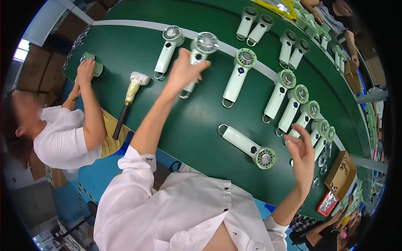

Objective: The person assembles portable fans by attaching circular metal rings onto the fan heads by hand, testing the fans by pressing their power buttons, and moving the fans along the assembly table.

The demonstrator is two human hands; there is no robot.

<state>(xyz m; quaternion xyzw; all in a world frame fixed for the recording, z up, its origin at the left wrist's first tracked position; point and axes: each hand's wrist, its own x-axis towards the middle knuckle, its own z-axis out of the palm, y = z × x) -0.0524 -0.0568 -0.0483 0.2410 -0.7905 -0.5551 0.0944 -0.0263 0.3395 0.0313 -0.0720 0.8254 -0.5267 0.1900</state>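
Note:
My left hand (182, 72) is closed around the handle of a pale green handheld fan (206, 42), whose round head looks slightly blurred. Part of that handle is hidden behind my fingers. Just left of it lies another handheld fan (171, 45), and to the right a third fan (239, 75) shows its vaned round head. My right hand (302, 157) is raised at the right, fingers bent and apart, with nothing visible in them. It overlaps the lower ends of a row of fans (289, 109). Between my hands, one fan (245, 144) lies slantwise, head toward the right.
A black-handled mallet (130, 94) with a wrapped head lies on the green table (188, 134). Farther back stand paired fans (255, 26). At the right are loose round silver parts (321, 160), a cardboard box (341, 175) and a red tray (327, 203). Co-workers sit around the table.

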